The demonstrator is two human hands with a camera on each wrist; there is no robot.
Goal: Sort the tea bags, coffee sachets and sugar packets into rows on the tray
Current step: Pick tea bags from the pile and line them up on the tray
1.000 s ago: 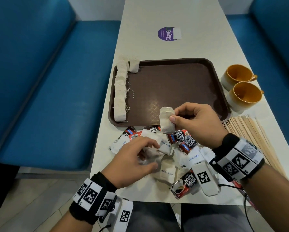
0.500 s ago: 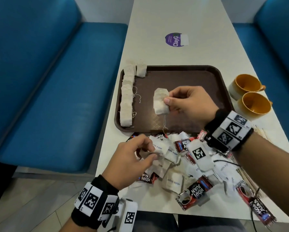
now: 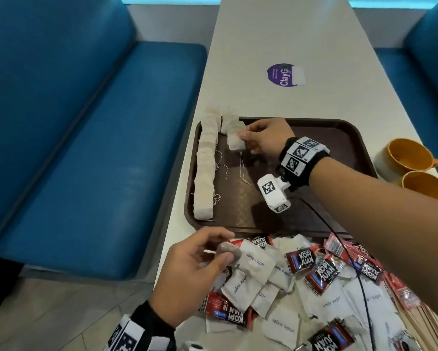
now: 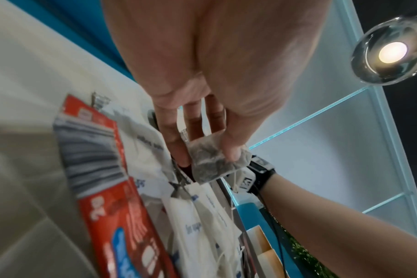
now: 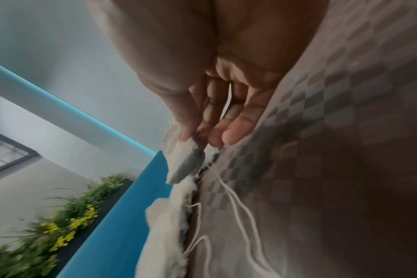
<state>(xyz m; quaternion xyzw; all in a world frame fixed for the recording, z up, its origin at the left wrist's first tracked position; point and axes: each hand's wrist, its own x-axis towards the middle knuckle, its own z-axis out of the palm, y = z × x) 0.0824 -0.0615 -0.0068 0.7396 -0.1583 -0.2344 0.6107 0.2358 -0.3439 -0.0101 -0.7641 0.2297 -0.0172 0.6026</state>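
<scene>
**Two tea bags in two hands**

My right hand (image 3: 262, 139) pinches a soft pale paper tea bag (image 3: 235, 139) by its side, thumb on top and fingers curled under. It is at the far left corner of the brown plastic tray (image 3: 339, 138), just beside the long row of tea bags (image 3: 205, 171) by the tray's left wall. The bag's thin white string (image 3: 243, 168) hangs down onto the tray.

What could go wrong? I think the string could snag on the other strings and pull the row crooked. The bag could also land on top of the short tea bag (image 3: 226, 120) at the corner, because they are so close.

My right arm reaches far across the tray, wrist turned in. My left hand (image 3: 195, 272) stays near me over the pile of white sugar packets (image 3: 253, 262) and red and black coffee sachets (image 3: 321, 273). Its thumb and fingers pinch another greyish tea bag (image 4: 214, 163), lifted just above the pile.
</scene>
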